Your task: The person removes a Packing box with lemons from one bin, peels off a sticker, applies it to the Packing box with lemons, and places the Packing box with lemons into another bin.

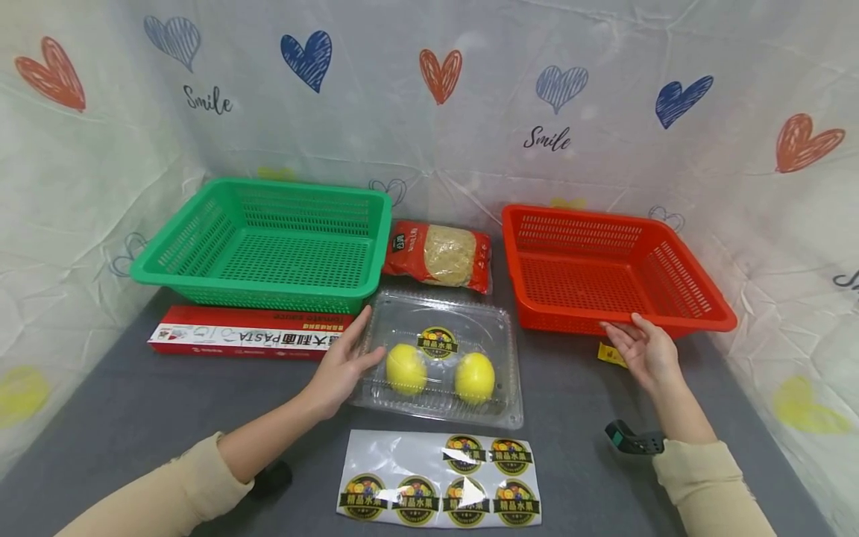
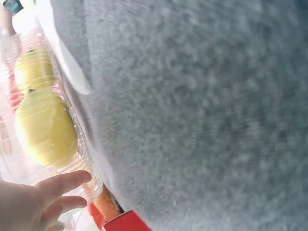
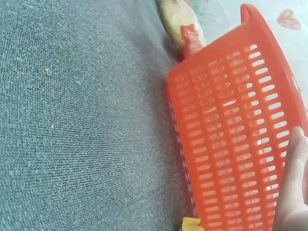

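Observation:
A clear plastic clamshell box (image 1: 439,306) holds two lemons (image 1: 406,369) and has a round black and gold sticker (image 1: 438,342) on its lid. My left hand (image 1: 344,369) is at the box's left edge, fingers extended and spread. In the left wrist view, the left hand's fingertips (image 2: 79,178) meet the box's ridged side. My right hand (image 1: 647,352) touches the front rim of the red basket (image 1: 584,317) with its fingertips. The right wrist view shows one straight digit (image 3: 294,159) along that basket's slotted side.
A green basket (image 1: 268,291) stands at left, behind a red and white pasta box (image 1: 241,333). Between the baskets lies a red bag (image 1: 436,253) with pale contents. A sticker sheet (image 1: 396,451) lies in front. A small yellow packet (image 1: 611,353) is under the right hand.

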{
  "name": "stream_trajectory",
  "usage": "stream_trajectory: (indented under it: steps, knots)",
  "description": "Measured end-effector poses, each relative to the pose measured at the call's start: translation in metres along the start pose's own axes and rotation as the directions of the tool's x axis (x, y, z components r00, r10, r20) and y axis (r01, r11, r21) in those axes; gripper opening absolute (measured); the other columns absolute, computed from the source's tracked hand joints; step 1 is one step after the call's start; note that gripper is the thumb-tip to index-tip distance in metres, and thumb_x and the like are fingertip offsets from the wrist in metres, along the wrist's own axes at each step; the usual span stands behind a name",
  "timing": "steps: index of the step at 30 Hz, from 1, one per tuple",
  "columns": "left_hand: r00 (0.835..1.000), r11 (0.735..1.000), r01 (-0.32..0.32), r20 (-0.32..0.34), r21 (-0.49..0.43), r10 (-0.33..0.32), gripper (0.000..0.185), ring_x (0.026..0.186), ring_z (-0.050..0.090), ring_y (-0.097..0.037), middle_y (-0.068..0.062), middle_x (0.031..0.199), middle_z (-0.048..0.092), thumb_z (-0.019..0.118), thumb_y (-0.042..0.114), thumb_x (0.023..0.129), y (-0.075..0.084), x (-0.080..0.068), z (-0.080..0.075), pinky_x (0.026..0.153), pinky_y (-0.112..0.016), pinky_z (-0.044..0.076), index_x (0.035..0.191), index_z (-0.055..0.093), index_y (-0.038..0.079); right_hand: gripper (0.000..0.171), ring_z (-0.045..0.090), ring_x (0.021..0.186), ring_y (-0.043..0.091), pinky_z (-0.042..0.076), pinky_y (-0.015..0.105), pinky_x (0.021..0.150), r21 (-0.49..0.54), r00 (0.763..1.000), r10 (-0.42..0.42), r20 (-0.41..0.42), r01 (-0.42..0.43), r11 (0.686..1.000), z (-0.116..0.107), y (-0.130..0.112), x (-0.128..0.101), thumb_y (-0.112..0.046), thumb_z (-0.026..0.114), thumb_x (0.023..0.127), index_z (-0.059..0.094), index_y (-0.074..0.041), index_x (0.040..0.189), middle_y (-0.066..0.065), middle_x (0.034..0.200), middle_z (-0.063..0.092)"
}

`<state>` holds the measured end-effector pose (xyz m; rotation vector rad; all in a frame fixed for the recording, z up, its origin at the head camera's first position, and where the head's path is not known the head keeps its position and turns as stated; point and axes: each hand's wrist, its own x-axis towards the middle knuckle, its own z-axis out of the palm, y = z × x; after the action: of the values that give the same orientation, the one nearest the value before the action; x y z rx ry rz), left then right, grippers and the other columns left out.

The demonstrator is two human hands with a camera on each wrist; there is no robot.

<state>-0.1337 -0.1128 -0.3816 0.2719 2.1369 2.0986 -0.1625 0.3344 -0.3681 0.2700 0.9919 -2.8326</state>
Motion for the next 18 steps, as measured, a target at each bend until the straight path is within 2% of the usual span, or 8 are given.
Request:
stream_trajectory:
  steps: [5,12,18]
  knots:
    - [1.000,1.000,-0.011,0.005,0.008,0.011,0.070,0.138,0.004,-0.018,-0.008,0.152,0.008,0.052,-0.001,0.089,0.008,-0.007,-0.002,0.108,-0.034,0.015,0.146,0.012,0.003,0.018,0.064,0.088,0.034,0.048,0.035,0.084,-0.004,1.000,-0.004,0.007,0.004,1.000,0.000,0.000,0.000,-0.012,0.043,0.097,0.036,-0.011,0.113,0.019,0.096,0.064]
    - [0.999,0.999,-0.035,0.022,0.008,0.035,0.070,0.138,0.004,-0.020,-0.009,0.152,0.007,0.053,-0.001,0.089,0.021,-0.017,-0.005,0.107,-0.036,0.018,0.146,0.012,0.002,0.018,0.064,0.089,0.035,0.047,0.035,0.085,0.021,1.000,0.000,0.013,0.000,1.000,0.001,0.002,0.000,-0.011,0.043,0.097,0.035,-0.011,0.113,0.019,0.096,0.063]
    - [0.996,0.998,-0.059,0.061,0.027,0.058,0.069,0.138,0.003,-0.023,-0.008,0.152,0.006,0.052,0.003,0.091,0.032,-0.027,-0.005,0.107,-0.043,0.017,0.146,0.011,0.004,0.016,0.064,0.087,0.034,0.048,0.035,0.085,0.003,0.999,0.009,-0.039,-0.009,1.000,0.004,0.000,0.000,-0.013,0.044,0.096,0.035,-0.012,0.109,0.017,0.093,0.058]
